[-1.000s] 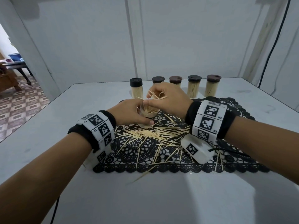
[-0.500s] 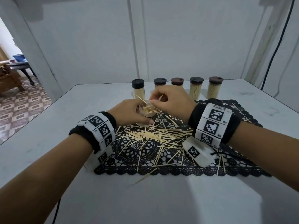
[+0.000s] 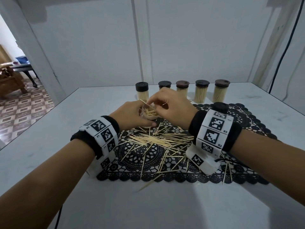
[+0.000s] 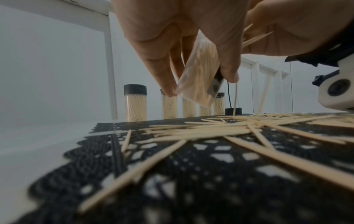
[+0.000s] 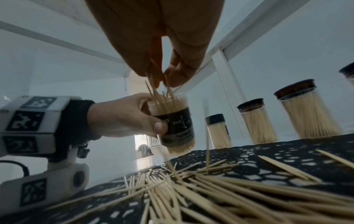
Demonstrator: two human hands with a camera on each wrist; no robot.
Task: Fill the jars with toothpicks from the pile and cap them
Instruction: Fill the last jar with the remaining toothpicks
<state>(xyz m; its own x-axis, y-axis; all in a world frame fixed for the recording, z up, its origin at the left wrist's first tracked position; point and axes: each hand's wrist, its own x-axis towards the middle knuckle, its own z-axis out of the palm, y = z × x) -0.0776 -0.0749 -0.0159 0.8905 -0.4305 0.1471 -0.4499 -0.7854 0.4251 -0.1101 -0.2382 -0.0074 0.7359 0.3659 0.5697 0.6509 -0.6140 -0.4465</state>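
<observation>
Left hand [image 3: 132, 113] grip curled round open jar [image 5: 173, 121], right hand [image 3: 171, 106] grip pinching toothpicks [image 5: 153, 89] at jar mouth, pile [image 3: 158, 139] at 6 o'clock on tabletop [image 3: 165, 204].

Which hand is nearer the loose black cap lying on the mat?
Right. The loose black cap lies on the mat just beyond the right wrist; the right hand works at the open jar, and the left hand grips that jar, farther away.
</observation>
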